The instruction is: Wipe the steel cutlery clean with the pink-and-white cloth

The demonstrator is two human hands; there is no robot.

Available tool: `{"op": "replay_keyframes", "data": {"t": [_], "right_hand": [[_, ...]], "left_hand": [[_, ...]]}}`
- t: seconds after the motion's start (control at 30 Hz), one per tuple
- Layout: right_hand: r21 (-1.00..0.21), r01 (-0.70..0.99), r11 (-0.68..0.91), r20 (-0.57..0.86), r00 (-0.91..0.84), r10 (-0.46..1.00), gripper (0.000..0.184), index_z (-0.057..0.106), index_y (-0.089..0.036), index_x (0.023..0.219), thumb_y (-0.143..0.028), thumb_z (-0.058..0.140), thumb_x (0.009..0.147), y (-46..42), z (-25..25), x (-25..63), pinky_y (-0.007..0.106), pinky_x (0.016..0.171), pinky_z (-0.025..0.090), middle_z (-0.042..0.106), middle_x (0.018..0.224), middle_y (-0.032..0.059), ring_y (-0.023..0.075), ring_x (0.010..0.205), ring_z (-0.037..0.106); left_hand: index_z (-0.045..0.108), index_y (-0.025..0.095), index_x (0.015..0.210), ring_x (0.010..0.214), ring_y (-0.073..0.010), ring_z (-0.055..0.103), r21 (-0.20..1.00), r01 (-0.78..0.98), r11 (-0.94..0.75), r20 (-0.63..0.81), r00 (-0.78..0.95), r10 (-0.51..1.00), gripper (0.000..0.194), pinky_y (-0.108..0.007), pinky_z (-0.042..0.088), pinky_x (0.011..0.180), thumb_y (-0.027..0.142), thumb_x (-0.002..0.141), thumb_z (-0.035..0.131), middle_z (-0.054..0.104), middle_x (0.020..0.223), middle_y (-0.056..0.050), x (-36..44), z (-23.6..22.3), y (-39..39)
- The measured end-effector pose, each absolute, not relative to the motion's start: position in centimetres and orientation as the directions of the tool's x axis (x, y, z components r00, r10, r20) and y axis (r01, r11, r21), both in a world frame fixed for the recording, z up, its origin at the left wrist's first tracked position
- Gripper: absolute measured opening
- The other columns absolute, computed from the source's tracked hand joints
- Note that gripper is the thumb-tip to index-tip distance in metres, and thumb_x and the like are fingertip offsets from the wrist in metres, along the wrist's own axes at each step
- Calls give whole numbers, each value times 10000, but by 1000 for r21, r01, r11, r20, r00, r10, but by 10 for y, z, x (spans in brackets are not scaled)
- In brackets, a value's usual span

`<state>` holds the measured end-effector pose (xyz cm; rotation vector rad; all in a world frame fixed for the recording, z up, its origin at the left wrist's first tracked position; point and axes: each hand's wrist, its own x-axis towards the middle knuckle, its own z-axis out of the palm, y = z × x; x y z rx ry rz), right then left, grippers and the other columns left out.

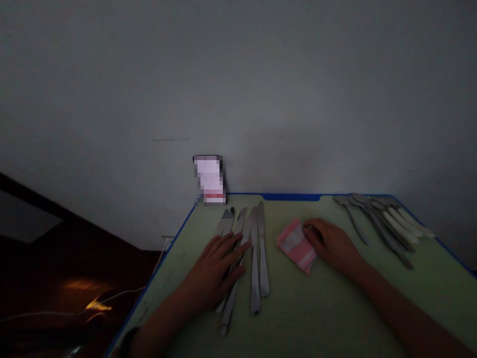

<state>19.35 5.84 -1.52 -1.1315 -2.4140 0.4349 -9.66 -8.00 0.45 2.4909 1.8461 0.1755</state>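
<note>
My left hand point(214, 271) lies flat with fingers stretched out over the handles of several table knives point(257, 258) laid side by side on a pale green table point(316, 308). My right hand point(333, 243) rests on the table with fingers curled, its fingertips touching the edge of a folded pink cloth point(296, 244) that lies just left of it. Neither hand lifts anything.
Several forks and spoons point(383, 223) lie in a row at the table's far right. A phone with a lit screen point(210, 180) leans on the grey wall at the table's far left corner. A white cable point(122, 293) runs over the dark floor at left.
</note>
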Motion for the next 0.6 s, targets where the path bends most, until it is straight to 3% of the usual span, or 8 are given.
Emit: {"op": "replay_keyframes", "data": {"t": [0.1, 0.17, 0.3, 0.4, 0.6], "right_hand": [[-438, 653, 618, 270, -560, 783, 280, 551, -199, 997, -368, 354, 892, 59, -15, 193, 296, 703, 422, 619, 870, 48, 161, 750, 577], [-436, 663, 609, 274, -546, 791, 275, 550, -197, 1002, -361, 360, 889, 60, -15, 192, 295, 701, 421, 623, 879, 47, 162, 753, 582], [-435, 657, 615, 288, -546, 787, 263, 552, -190, 996, -346, 374, 883, 62, -17, 191, 289, 694, 416, 632, 892, 52, 160, 749, 590], [-432, 655, 621, 306, -541, 783, 250, 558, -191, 987, -337, 387, 878, 62, -18, 191, 286, 695, 409, 634, 888, 52, 159, 755, 589], [-432, 651, 624, 320, -537, 781, 233, 565, -191, 973, -323, 401, 873, 63, -18, 191, 272, 673, 394, 631, 866, 48, 148, 728, 577]], "left_hand": [[284, 315, 1391, 1327, -207, 266, 125, 949, -290, 94, 279, 956, 467, -426, 288, 1082, 364, 930, 347, 345, 1435, -15, -98, 5, -77], [289, 297, 1391, 1336, -214, 246, 115, 944, -310, 119, 297, 948, 473, -442, 255, 1095, 365, 928, 351, 351, 1430, -23, -97, 7, -78], [204, 266, 1421, 1364, -251, 178, 74, 918, -390, 105, 381, 918, 575, -497, 158, 1111, 440, 902, 379, 227, 1489, -41, -86, 14, -81], [212, 300, 1414, 1362, -246, 194, 61, 895, -443, 52, 440, 896, 572, -486, 163, 1111, 476, 895, 375, 186, 1501, -29, -79, 16, -81], [251, 246, 1407, 1347, -211, 244, 17, 932, -362, 94, 359, 929, 526, -455, 167, 1120, 429, 921, 337, 274, 1472, -44, -80, 12, -78]]}}
